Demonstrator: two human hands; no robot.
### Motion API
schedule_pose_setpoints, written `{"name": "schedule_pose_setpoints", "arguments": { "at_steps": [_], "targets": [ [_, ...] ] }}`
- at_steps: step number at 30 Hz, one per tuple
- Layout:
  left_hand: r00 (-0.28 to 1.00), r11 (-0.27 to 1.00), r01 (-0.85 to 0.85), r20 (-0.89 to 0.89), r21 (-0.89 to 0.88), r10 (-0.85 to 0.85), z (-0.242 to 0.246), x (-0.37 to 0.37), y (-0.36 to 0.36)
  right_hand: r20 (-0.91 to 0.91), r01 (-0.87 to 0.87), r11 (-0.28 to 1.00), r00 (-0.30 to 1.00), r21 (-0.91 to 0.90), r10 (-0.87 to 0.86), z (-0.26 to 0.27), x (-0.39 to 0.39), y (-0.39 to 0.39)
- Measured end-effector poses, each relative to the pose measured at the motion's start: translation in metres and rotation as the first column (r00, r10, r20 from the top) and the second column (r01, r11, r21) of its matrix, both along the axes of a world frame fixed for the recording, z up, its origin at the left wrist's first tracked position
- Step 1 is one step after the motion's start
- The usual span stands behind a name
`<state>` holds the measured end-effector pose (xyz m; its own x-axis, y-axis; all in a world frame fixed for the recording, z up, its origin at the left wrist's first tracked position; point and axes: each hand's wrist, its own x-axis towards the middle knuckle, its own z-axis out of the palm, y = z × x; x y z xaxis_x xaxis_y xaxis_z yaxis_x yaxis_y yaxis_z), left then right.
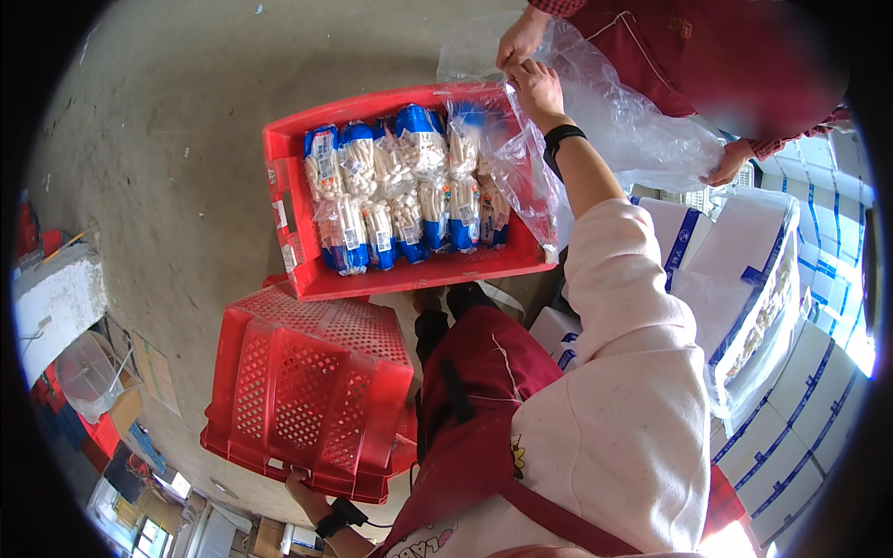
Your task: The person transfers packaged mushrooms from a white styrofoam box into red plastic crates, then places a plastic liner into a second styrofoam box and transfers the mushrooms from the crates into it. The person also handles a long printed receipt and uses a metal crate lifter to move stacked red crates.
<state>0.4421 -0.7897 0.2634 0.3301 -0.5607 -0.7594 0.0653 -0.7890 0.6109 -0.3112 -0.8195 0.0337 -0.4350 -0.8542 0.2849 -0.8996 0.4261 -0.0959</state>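
Observation:
My right hand (538, 87) pinches the edge of a large clear plastic sheet or bag (600, 104), above the right end of a red plastic crate (418, 279). In that crate lie two rows of bagged white long-stemmed mushrooms (422, 153), in clear and blue packs bearing printed labels. Part of the plastic hangs over the crate's right end. At the lower left, my left hand (303, 488) grips the rim of a second red perforated crate (300, 390), which is tipped with its perforated side and base showing. Its fingers are partly hidden by the rim.
A co-worker's hand (522, 42) holds the plastic beside my right hand; their other hand (729, 164) holds its far side. White boxes with blue tape (774, 425) are stacked at right. Concrete floor (174, 139) spreads left, with a clear tub (87, 370) at its edge.

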Motion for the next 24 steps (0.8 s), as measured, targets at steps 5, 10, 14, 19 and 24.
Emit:
{"name": "schedule_pose_setpoints", "arguments": {
  "at_steps": [5,10,14,19,24],
  "targets": [
    [0.999,0.999,0.032,-0.036,-0.015,-0.033,0.000,0.005,0.000,-0.113,-0.034,0.997,0.993,0.063,0.041,-0.013,-0.012,0.001],
    [0.999,0.999,0.049,0.015,0.013,-0.049,-0.004,0.015,0.001,-0.211,-0.249,0.950,0.934,0.190,0.287,-0.013,0.034,0.034],
    [0.993,0.999,0.026,-0.113,-0.024,-0.028,-0.004,0.016,0.003,0.049,-0.155,0.987,0.987,0.050,0.152,0.002,0.070,0.057],
    [0.999,0.999,0.049,-0.022,0.012,-0.049,-0.001,0.010,0.000,0.058,0.145,0.980,0.989,-0.139,-0.138,0.020,0.023,0.026],
    [0.999,1.000,-0.013,0.037,0.005,0.013,0.001,0.001,-0.001,0.011,0.133,0.991,0.991,0.000,-0.133,0.018,-0.005,0.009]
  ]
}}
